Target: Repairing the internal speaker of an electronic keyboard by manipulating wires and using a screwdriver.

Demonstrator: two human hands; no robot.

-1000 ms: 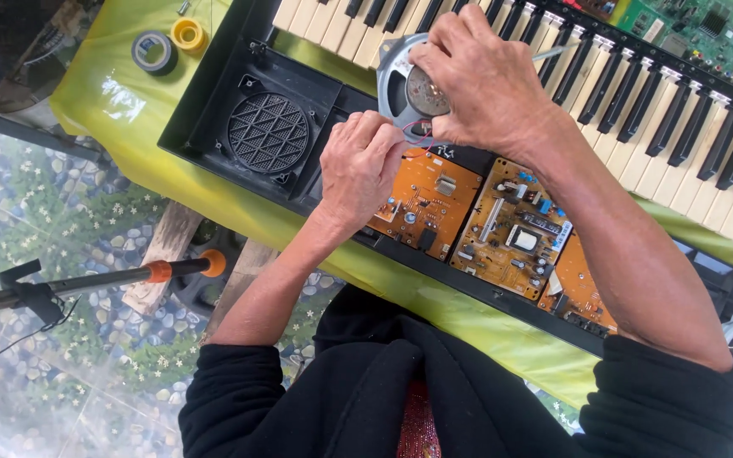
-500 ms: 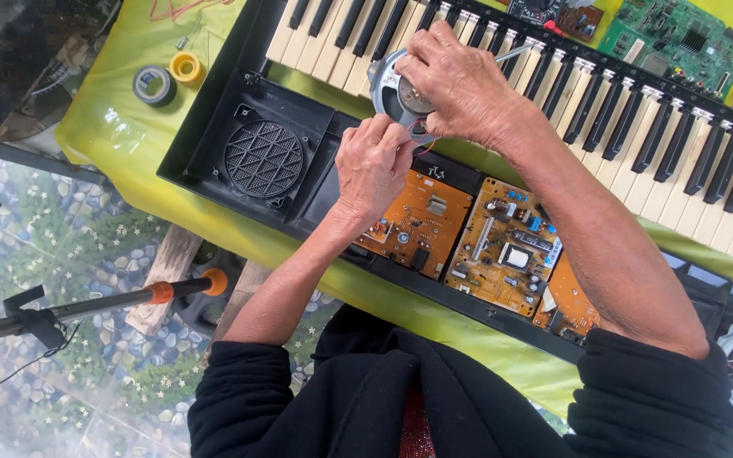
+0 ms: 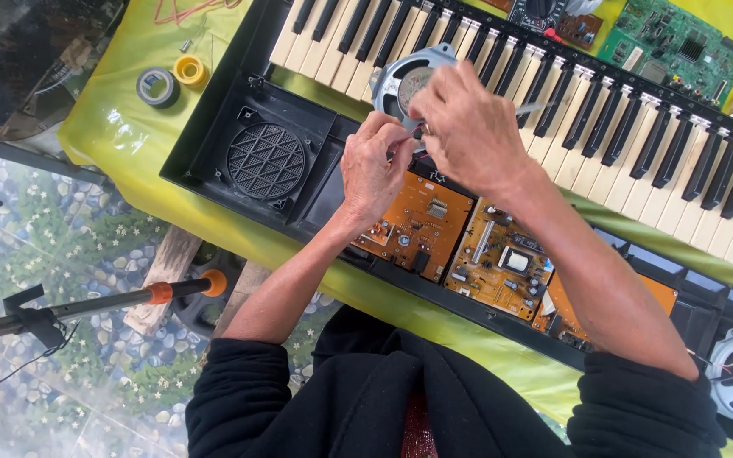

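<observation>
Both hands pinch at the round speaker point(image 3: 405, 85): the left hand point(image 3: 372, 170) closes on its near rim, the right hand point(image 3: 464, 127) covers its top. The grey, metal-framed speaker tilts above orange boards point(image 3: 434, 229), against the keys point(image 3: 638, 110).

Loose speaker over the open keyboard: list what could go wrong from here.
1. The loose speaker sits half on the keys, steadied by both hands; it could slip onto the orange circuit boards.
2. The thin metal tool in the right hand could touch bare board parts beside the left hand.
</observation>
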